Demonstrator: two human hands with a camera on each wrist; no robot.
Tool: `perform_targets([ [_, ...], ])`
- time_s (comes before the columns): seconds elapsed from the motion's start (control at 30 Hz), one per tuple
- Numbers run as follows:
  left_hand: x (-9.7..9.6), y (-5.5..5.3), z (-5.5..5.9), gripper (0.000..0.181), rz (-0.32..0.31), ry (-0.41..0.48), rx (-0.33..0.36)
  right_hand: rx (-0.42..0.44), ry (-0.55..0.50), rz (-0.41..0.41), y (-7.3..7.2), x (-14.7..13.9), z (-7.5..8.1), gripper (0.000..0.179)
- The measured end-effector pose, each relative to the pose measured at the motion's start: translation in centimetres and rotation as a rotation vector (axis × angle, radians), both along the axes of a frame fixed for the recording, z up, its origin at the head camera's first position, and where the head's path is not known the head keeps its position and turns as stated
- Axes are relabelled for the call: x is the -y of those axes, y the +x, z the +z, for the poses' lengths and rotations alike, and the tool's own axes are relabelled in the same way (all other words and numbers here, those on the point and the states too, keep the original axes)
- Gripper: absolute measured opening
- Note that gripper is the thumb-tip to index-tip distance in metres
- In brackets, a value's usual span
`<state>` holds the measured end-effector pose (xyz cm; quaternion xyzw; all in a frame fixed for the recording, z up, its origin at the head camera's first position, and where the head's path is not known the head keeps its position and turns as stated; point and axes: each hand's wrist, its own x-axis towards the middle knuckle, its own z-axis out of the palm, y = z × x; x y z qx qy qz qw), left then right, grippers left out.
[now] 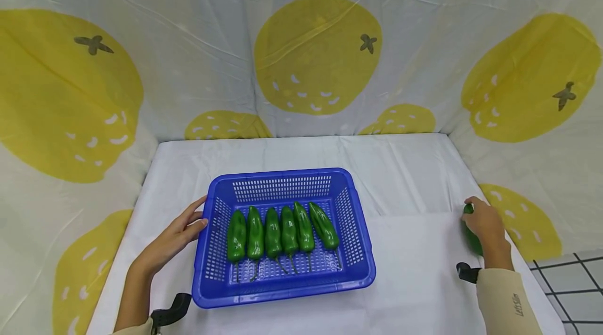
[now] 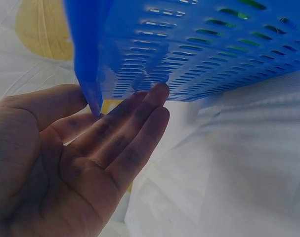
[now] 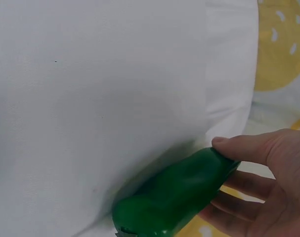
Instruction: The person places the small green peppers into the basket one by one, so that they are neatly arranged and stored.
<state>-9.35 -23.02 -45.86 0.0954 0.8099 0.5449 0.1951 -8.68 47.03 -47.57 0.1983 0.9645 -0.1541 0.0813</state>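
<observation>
A blue plastic basket (image 1: pixel 287 297) stands on the white-covered table, with several green peppers (image 1: pixel 272 233) side by side in it, stems toward me. My left hand (image 1: pixel 176 233) holds the basket's left rim. In the left wrist view, the rim lies between thumb and fingers, and the outstretched fingers (image 2: pixel 135 143) reach under it along the slotted wall. Far to the right, my right hand (image 1: pixel 485 222) grips another green pepper (image 1: pixel 472 238) by one end. The right wrist view has the thumb on top of this pepper (image 3: pixel 169 197) and the other fingers behind it.
White cloth (image 1: pixel 410 261) covers the table between the basket and my right hand. Behind and at both sides hang curtains (image 1: pixel 317 57) printed with yellow fruit. A black-lined grid surface (image 1: pixel 572 290) shows beyond the table's right edge.
</observation>
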Motion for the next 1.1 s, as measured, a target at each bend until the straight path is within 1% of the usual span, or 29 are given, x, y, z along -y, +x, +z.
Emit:
perform_targets([
  [0.1,0.0,-0.1,0.0,0.062,-0.003,0.002,0.001,-0.021,0.011,0.03,-0.1,0.0,0.2,0.04],
  [0.33,0.0,-0.1,0.0,0.062,-0.003,0.002,0.002,-0.01,0.006,0.077,-0.6,0.9,1.3,0.039],
  [0.43,0.1,-0.1,-0.1,0.062,-0.003,0.002,0.007,-0.021,0.018,0.108,-1.0,1.4,1.7,0.039],
  [0.53,0.1,-0.1,-0.1,0.062,-0.003,0.0,0.007,-0.023,0.016,0.103,-1.3,2.1,2.3,0.039],
  [0.67,0.1,-0.1,0.0,0.061,-0.002,0.001,0.007,-0.048,0.01,0.087,-1.8,3.3,3.4,0.04],
  [0.73,0.1,-0.1,0.1,0.061,-0.002,0.003,0.01,-0.068,0.011,0.093,-2.1,3.8,4.0,0.04],
  [0.97,0.2,-0.1,0.0,0.061,-0.005,0.006,0.005,-0.086,0.001,0.098,-3.0,5.9,5.7,0.039],
  [1.03,0.2,-0.1,-0.1,0.06,-0.005,0.005,0.003,-0.096,-0.009,0.107,-3.3,6.5,6.1,0.038],
  [1.1,0.2,-0.1,-0.1,0.061,-0.006,0.004,0.001,-0.118,-0.009,0.134,-3.6,7.2,6.7,0.036],
])
